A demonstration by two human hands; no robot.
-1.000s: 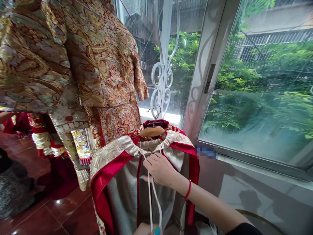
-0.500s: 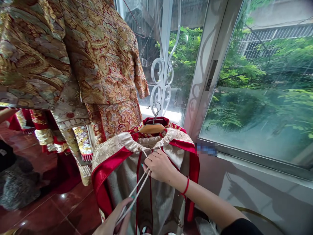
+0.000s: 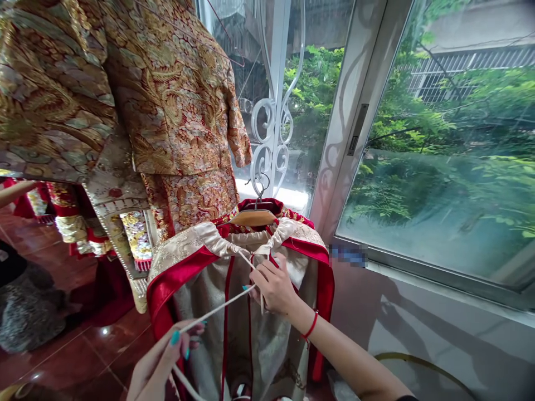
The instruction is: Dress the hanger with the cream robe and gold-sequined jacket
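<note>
A red and cream garment bag [image 3: 196, 289] with a gathered top hangs on a wooden hanger [image 3: 252, 218] from the white window grille [image 3: 273, 111]. A white drawstring cord [image 3: 217, 309] runs from the gathered neck down to the left. My right hand [image 3: 273, 287] is closed, pinching the cord just below the gathers. My left hand [image 3: 161, 365], at the bottom of the view, is closed round the lower end of the cord and holds it taut.
A gold and red embroidered jacket [image 3: 167, 106] hangs above and left of the bag, with more embroidered garments [image 3: 50, 94] at far left. A sliding window [image 3: 438, 150] and a grey sill [image 3: 434, 328] lie to the right. Red tile floor [image 3: 83, 356] lies below left.
My left hand has moved from below the bag out to the lower left, pulling the cord from hanging straight down to a taut slant. My right hand stays at the gathers.
</note>
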